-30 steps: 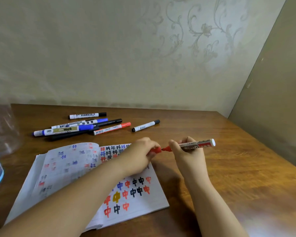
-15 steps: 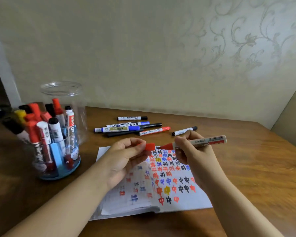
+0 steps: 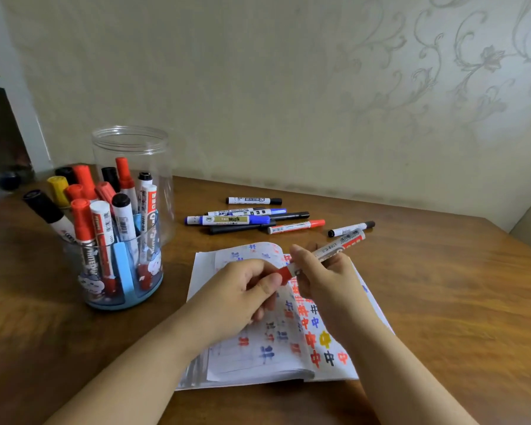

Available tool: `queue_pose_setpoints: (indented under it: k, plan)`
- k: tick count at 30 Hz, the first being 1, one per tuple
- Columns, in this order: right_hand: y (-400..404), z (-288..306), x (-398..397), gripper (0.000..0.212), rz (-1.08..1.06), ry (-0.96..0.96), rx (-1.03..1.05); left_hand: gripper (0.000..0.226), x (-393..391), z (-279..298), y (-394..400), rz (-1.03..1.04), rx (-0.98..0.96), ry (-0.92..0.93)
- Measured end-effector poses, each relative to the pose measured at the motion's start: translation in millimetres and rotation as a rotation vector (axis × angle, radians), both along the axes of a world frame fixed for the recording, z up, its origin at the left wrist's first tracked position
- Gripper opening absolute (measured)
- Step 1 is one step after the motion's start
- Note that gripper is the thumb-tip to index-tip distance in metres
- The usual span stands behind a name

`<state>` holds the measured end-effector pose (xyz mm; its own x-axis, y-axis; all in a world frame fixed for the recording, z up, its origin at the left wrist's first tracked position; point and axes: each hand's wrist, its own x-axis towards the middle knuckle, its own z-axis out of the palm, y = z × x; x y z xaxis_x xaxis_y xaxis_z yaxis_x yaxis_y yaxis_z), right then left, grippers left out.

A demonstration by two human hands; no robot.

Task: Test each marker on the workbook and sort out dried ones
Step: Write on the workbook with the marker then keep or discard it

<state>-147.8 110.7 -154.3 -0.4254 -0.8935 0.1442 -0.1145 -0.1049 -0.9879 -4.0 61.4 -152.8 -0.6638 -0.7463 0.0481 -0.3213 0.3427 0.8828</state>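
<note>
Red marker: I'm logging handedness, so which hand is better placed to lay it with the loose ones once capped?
Right. The right hand grips the red marker; the left hand pinches only its cap.

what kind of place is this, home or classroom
Probably a room at home: a wooden table pushed against floral-patterned wallpaper, with a clear jar of markers and an open workbook on it.

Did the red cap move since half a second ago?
Yes. The left hand brought the red cap against the marker, closing the earlier gap, above the workbook.
</note>
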Motion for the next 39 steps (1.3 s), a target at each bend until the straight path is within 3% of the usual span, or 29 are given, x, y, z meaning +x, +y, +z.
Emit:
queue_pose_setpoints:
  k: [12, 20, 22, 24, 26, 30, 34, 39]
  plan:
    - [-0.4, -9.3, 17.5, 0.031, -0.01, -0.028, -0.052, 0.015, 2.6, -8.0, 10.9, 0.055, -0.178, 0.052]
    - [1.7, -6.0, 18.4, 0.044, -0.06, 0.084, 0.111, 0.018, -1.2, -7.5, 5.9, 0.139, -0.09, 0.098]
    - [4.2, -3.4, 16.3, 0.043, -0.132, 0.186, 0.085, 0.018, 2.4, -5.1, 0.5, 0.224, -0.069, 0.124]
    - [8.3, -1.4, 10.0, 0.028, -0.335, 0.4, 0.018, 0.02, 8.3, -4.1, -4.6, 0.305, -0.078, 0.115]
    - [10.0, 1.1, 2.5, 0.022, -0.455, 0.393, -0.008, 0.019, 13.1, -3.1, -7.6, 0.327, -0.083, 0.094]
    - [1.2, 13.4, -8.5, 0.049, -0.28, 0.135, 0.165, 0.013, 18.3, 4.1, -3.2, 0.262, -0.05, 0.09]
    - [-4.7, 27.9, 4.1, 0.037, -0.04, 0.171, 0.015, 0.01, 39.3, 2.0, 3.4, 0.241, -0.058, 0.106]
    - [-22.7, 48.2, 47.0, 0.02, 0.075, 0.215, -0.141, 0.018, 72.2, 0.2, 4.1, 0.357, -0.058, 0.152]
